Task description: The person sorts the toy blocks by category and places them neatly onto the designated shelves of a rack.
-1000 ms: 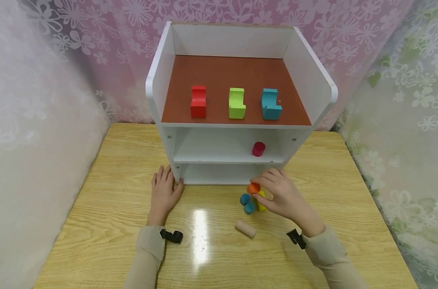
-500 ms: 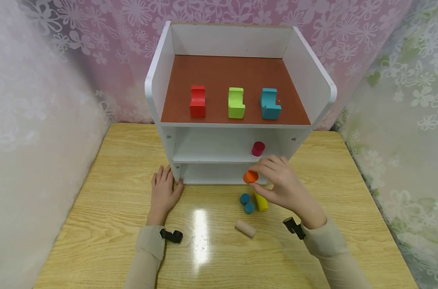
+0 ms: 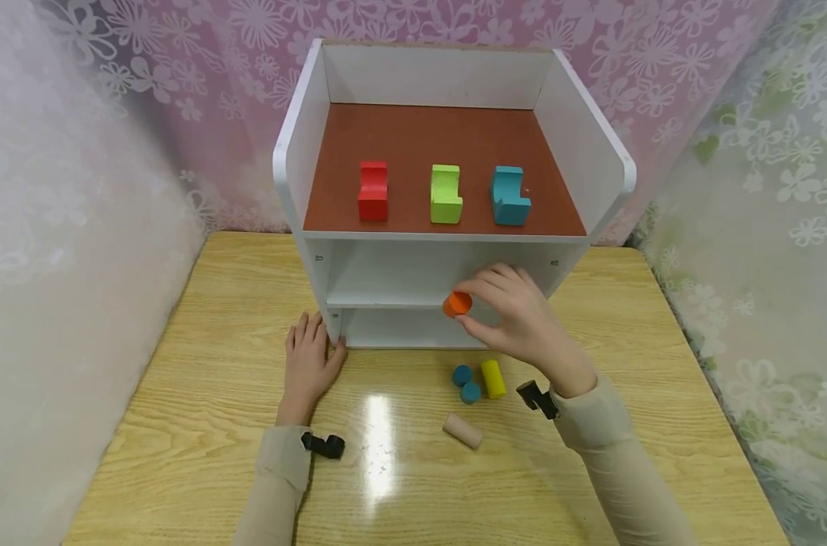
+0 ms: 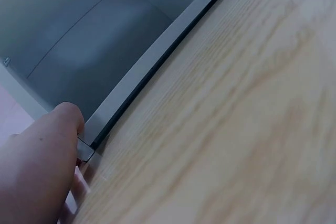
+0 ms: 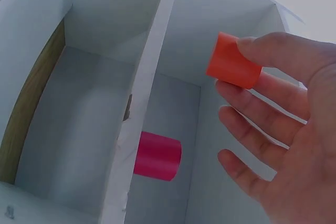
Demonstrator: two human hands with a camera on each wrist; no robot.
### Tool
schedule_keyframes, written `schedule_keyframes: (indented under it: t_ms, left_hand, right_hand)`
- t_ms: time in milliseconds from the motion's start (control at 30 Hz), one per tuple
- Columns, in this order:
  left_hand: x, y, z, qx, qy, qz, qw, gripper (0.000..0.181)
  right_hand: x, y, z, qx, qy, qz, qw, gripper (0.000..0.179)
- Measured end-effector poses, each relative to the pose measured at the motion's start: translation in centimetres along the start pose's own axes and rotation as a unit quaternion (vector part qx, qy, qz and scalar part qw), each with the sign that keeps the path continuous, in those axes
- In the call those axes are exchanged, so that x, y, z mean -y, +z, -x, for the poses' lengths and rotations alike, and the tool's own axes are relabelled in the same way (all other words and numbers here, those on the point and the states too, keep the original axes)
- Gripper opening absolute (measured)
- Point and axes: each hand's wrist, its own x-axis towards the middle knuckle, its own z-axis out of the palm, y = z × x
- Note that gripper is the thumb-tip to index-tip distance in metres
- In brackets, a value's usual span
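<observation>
In the head view my right hand (image 3: 519,318) pinches an orange cylinder block (image 3: 457,304) between thumb and fingertips, in front of the shelf unit's middle board. The right wrist view shows the orange block (image 5: 234,61) held near a crimson cylinder block (image 5: 158,156), which sits in the middle compartment. That crimson block is hidden behind the hand in the head view. My left hand (image 3: 309,364) rests at the lower left corner of the white shelf unit (image 3: 290,167), fingers extended along its outside. Its thumb (image 4: 69,114) touches the front of the side panel.
Two blue cylinder blocks (image 3: 466,384), a yellow cylinder block (image 3: 493,378) and a plain wooden cylinder block (image 3: 463,431) are on the table (image 3: 202,455). A red (image 3: 373,191), a green (image 3: 446,195) and a blue notched block (image 3: 510,196) stand on the brown top.
My right hand has lifted the orange block from beside the yellow block, up and slightly left to the middle board's height. The left hand stays where it was.
</observation>
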Motion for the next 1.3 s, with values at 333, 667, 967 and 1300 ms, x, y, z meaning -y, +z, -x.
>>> schedule_keyframes:
  t_ms: [333, 667, 967, 1300]
  left_hand:
    - [-0.1, -0.2, -0.1, 0.005, -0.005, 0.0, 1.0, 0.029]
    - [-0.2, -0.3, -0.1, 0.009, -0.009, 0.0, 0.9999, 0.03]
    - [-0.1, -0.2, -0.1, 0.011, -0.012, -0.001, 0.9999, 0.032]
    - [0.0, -0.2, -0.1, 0.006, -0.009, -0.001, 0.9999, 0.032]
  right_hand:
    - [-1.2, 1.8, -2.7, 0.026, 0.001, 0.002, 0.9997, 0.024]
    - [-0.9, 3.7, -3.9, 0.061, 0.076, 0.079, 0.9921, 0.022]
    - [-0.6, 4.2, -4.1, 0.1, 0.139, 0.088, 0.9814, 0.028]
    - [-0.7, 4.1, -4.1, 0.095, 0.139, 0.085, 0.9821, 0.03]
